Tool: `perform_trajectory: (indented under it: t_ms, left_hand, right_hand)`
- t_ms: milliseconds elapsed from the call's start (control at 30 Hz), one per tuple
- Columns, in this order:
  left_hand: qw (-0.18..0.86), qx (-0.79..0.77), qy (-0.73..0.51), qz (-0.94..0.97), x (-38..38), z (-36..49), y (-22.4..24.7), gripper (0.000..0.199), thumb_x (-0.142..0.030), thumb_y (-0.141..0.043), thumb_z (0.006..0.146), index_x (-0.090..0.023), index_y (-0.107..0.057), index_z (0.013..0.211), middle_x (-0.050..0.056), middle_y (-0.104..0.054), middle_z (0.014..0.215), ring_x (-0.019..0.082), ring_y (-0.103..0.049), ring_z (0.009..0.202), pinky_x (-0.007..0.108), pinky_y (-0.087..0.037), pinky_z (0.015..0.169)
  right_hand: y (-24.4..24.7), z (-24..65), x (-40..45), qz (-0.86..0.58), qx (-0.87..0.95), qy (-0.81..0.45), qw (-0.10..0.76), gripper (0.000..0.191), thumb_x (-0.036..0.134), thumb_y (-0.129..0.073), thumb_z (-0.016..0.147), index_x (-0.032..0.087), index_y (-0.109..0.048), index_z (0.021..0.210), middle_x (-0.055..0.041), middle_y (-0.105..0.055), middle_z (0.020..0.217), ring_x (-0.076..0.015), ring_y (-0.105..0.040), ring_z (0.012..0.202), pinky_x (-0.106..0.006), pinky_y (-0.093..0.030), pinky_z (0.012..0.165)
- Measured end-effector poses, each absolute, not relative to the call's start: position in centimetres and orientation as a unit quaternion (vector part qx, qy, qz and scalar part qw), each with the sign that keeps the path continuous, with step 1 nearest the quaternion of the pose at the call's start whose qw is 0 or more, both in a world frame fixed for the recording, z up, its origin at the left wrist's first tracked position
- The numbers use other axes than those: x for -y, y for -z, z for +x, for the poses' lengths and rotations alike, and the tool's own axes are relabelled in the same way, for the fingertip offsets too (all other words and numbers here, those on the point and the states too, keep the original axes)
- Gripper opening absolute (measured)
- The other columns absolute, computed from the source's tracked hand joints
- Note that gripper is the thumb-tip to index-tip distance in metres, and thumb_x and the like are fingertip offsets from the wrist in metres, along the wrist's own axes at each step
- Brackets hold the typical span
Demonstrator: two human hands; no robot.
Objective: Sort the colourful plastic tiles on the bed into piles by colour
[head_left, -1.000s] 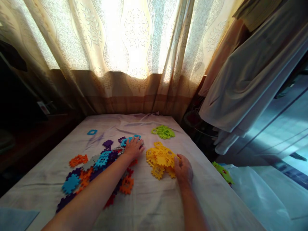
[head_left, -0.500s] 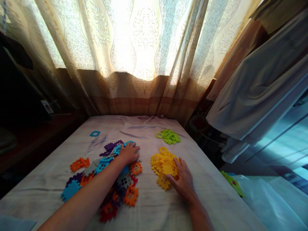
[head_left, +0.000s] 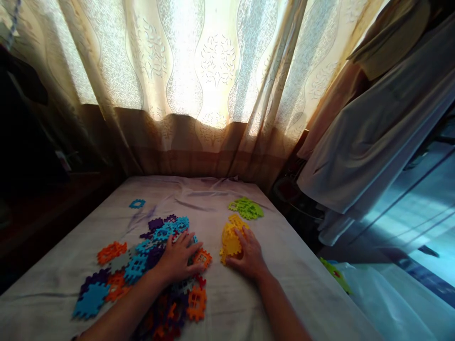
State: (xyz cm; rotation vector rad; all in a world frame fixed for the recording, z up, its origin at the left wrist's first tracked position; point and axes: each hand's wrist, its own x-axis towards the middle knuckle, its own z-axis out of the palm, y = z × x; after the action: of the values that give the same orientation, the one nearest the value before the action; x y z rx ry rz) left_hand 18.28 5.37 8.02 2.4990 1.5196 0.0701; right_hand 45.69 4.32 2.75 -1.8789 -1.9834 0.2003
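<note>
My left hand (head_left: 181, 259) lies over a mixed pile of notched plastic building pieces (head_left: 136, 267), its fingers spread and nothing gripped. The pile holds blue, purple, orange, grey and red pieces; part of it is hidden under my hand and forearm. To the right, my right hand (head_left: 247, 251) curves its thumb and fingers around the side of a heap of yellow building pieces (head_left: 231, 239) resting on the sheet. Behind the yellow heap lies a group of green pieces (head_left: 247, 208). A single blue frame piece (head_left: 137, 203) sits apart at the far left.
A pale sheet (head_left: 284, 284) covers the surface. Patterned curtains (head_left: 216, 156) hang at its far edge. Clothes (head_left: 355, 142) hang at the right, above clear plastic (head_left: 384, 293) and a green item (head_left: 337, 274). Dark furniture (head_left: 53, 199) stands at the left.
My left hand has drawn back toward me over the mixed pile, fingers now spread. My right hand has closed in leftward on the yellow pieces, which sit more compactly. The camera view has shifted slightly.
</note>
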Motion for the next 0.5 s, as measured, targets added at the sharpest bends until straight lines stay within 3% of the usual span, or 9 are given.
perform_trajectory:
  t_ms: [500]
  left_hand:
    - [0.127, -0.53, -0.073, 0.835, -4.7, 17.9, -6.4, 0.059, -0.06, -0.065, 0.076, -0.039, -0.059, 0.131, 0.008, -0.041, 0.154, 0.037, -0.026, 0.145, 0.069, -0.006, 0.113]
  right_hand:
    - [-3.2, 38.2, -16.4, -0.64, 0.736, -0.069, 0.21, 0.088, 0.055, -0.073, 0.071, 0.025, -0.041, 0.148, -0.014, -0.032, 0.156, -0.0348, -0.025, 0.144, -0.048, -0.023, 0.114]
